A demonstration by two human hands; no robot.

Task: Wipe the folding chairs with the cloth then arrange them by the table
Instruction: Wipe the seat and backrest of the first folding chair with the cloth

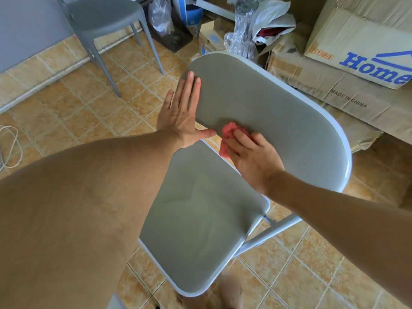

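Right hand (252, 157): fingers (239, 138) curled over a bunched red cloth (230, 131), pressing it against the front face of the backrest (278, 112), near its lower edge. Most of the cloth is covered by the hand; only its upper and left fringes show.

Left hand (181, 114): fingers (189, 90) straight and close together, laid flat against the left end of the backrest, with the thumb spread out along the lower edge, just beside the cloth.

Folding chair: unfolded, standing on the tiled floor (66, 112) directly below the camera. The backrest is an oblong pad whose long axis runs from upper left to lower right in the view. The seat (200, 219) extends from below it toward the lower left, its front edge nearest the person. One frame tube (278, 228) shows to the right of the seat; the legs are hidden beneath the seat and forearms.

Surroundings: a grey moulded chair (104, 18) at upper left, cut off by the frame; stacked cardboard boxes (356, 52) behind the backrest; clear plastic bags (243, 43) beside them, contents unclear; a pale cord (15, 150) on the floor at left.
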